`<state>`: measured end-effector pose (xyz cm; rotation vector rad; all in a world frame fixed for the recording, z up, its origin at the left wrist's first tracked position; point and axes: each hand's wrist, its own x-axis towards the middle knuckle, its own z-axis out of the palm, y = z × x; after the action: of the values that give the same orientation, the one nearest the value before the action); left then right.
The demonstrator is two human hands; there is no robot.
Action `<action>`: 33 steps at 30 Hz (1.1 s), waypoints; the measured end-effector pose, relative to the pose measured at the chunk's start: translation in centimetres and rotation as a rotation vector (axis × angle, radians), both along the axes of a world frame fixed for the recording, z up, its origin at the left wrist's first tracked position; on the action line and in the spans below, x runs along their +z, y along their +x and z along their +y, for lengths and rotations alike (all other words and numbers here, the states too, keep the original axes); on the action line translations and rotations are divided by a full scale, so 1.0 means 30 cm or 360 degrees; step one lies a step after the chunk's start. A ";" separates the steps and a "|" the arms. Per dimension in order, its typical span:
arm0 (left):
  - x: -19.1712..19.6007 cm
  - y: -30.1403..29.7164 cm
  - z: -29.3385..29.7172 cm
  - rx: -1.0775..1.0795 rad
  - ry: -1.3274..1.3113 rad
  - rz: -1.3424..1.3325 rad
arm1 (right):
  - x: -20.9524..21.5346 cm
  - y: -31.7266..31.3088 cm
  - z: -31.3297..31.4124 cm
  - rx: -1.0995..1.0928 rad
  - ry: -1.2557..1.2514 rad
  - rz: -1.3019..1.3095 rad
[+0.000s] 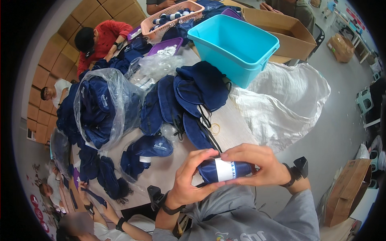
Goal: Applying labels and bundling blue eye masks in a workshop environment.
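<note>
The left hand and right hand grip a navy roll from both ends, thumbs near, fingers far, probably keeping its soft fabric tight under the smooth white band. They hold it by the near side of the desk. To the left, a crinkled clear bag bulges with limp cloths; farther off stands a rigid turquoise tub.

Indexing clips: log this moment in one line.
left hand: holds roll | right hand: holds roll | roll: navy, white band | ahead: turquoise bin, navy fabric items
</note>
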<state>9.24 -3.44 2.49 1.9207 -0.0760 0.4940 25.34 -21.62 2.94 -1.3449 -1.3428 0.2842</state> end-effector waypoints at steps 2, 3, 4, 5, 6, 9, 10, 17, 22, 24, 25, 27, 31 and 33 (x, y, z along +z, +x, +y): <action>0.014 0.018 0.009 -0.0070 0.0156 -0.0090 | 0.000 0.008 -0.022 0.0039 -0.0064 -0.0008; 0.011 0.014 0.013 -0.0072 0.0154 -0.0086 | 0.002 0.011 -0.032 0.0086 -0.0125 -0.0020; 0.006 0.008 0.019 -0.0129 0.0091 -0.0024 | 0.006 0.017 -0.033 0.0134 -0.0164 -0.0006; 0.003 0.009 0.024 -0.0194 0.0027 0.0035 | 0.003 0.020 -0.036 0.0125 -0.0167 -0.0005; 0.011 0.016 0.028 -0.0219 0.0031 0.0054 | -0.005 0.023 -0.036 0.0154 -0.0124 -0.0005; 0.000 0.021 0.027 -0.0243 0.0035 0.0028 | -0.025 0.032 -0.041 0.0200 -0.0051 0.0005; -0.005 0.028 0.028 -0.0250 0.0036 0.0027 | -0.029 0.031 -0.047 0.0164 -0.0086 -0.0006; -0.042 0.054 0.024 -0.0195 0.0158 -0.0114 | 0.016 0.033 -0.041 0.0015 -0.0367 0.0224; -0.051 0.055 -0.019 -0.0070 -0.0242 0.0169 | 0.005 0.035 -0.033 -0.0067 -0.0297 0.0246; -0.052 0.055 -0.019 -0.0035 -0.0220 0.0151 | -0.005 0.039 -0.039 -0.0020 -0.0338 0.0310; -0.053 0.054 -0.012 -0.0064 -0.0163 0.0151 | -0.010 0.041 -0.039 -0.0020 -0.0340 0.0312; -0.051 0.056 0.001 -0.0097 -0.0109 0.0154 | -0.019 0.044 -0.040 -0.0009 -0.0322 0.0340; -0.024 0.063 0.026 -0.0170 -0.0348 0.0315 | -0.019 0.052 -0.044 -0.0018 -0.0365 0.0408; -0.031 0.071 0.029 -0.0200 -0.0500 0.0360 | -0.030 0.055 -0.050 -0.0068 -0.0454 0.0507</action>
<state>11.37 -2.56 1.56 1.6392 0.0268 0.1884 26.98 -23.11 2.04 -1.4884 -1.0312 0.6522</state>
